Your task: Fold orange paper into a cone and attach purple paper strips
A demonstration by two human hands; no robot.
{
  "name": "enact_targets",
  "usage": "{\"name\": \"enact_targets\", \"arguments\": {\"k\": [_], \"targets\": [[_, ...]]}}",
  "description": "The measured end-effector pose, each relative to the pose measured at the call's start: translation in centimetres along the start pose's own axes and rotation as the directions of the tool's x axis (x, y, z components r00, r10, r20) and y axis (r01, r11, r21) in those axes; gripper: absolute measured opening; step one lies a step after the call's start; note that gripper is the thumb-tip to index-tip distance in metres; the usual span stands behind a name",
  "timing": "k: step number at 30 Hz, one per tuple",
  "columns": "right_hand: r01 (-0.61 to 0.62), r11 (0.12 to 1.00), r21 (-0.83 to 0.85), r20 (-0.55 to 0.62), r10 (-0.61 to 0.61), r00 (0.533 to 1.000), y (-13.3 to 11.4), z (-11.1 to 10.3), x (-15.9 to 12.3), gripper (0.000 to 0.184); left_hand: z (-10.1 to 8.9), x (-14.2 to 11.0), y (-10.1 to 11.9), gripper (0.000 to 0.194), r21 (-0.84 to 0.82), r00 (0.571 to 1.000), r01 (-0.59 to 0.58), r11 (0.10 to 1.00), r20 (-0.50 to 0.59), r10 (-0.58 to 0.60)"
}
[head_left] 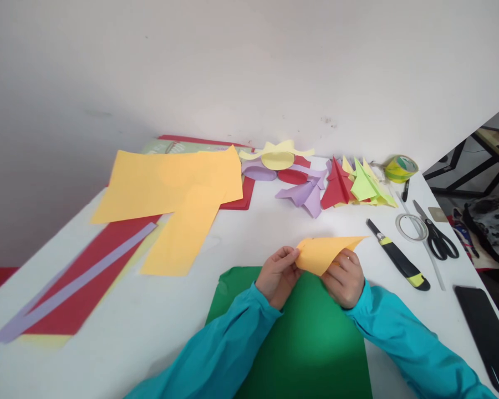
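Note:
Between my two hands is a small piece of orange paper [321, 255], curved and held up above a green mat [311, 338]. My left hand [279, 276] pinches its left edge between thumb and fingers. At the right, my right hand [346, 279] has its fingers closed on the paper's lower right side, partly behind it. The paper's right end tapers to a point. Larger orange sheets [170, 183] lie to the left on the white table [228, 244].
Folded paper planes [338, 185] and paper pieces with ovals [278, 160] line the wall. Rightward lie a utility knife [399, 257], scissors [438, 238], a white tape roll [411, 227], a yellow-green tape roll [400, 168] and a black phone [486, 338]. Red paper [95, 271] and purple strips [87, 285] are left.

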State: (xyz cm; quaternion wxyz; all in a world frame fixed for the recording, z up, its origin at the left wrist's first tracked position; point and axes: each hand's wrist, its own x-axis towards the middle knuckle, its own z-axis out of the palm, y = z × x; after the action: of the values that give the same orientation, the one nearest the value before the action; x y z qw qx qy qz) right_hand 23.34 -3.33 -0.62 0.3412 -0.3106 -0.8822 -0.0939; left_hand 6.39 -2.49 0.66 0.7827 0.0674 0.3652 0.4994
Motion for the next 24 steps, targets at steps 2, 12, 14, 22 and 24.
{"name": "enact_targets", "arguments": {"k": [2,12,14,22,24], "targets": [[-0.003,1.000,-0.011,-0.008,0.003,1.000,0.0,0.2,-0.1,0.014,0.0,0.1,0.0,0.024,-0.008,1.000,-0.001,1.000,-0.006,0.001],[0.028,0.998,-0.049,-0.077,-0.032,0.997,-0.6,-0.7,0.2,0.006,-0.6,0.3,-0.1,0.016,-0.054,0.999,0.013,0.998,0.051,-0.010],[-0.044,0.996,-0.071,-0.198,0.029,0.980,-1.3,-1.2,-0.1,0.024,-0.6,0.4,0.2,0.013,-0.092,0.996,0.047,0.995,0.077,-0.040],[-0.559,-0.088,0.825,0.369,0.832,0.414,0.2,0.5,0.5,0.025,-0.7,0.1,0.4,0.013,-0.253,0.964,0.219,0.943,0.208,-0.168],[-0.551,-0.409,0.727,0.659,0.640,0.395,1.0,1.3,0.5,0.033,-0.9,0.1,0.0,0.014,-0.242,0.949,0.252,0.937,0.251,-0.190]]}}
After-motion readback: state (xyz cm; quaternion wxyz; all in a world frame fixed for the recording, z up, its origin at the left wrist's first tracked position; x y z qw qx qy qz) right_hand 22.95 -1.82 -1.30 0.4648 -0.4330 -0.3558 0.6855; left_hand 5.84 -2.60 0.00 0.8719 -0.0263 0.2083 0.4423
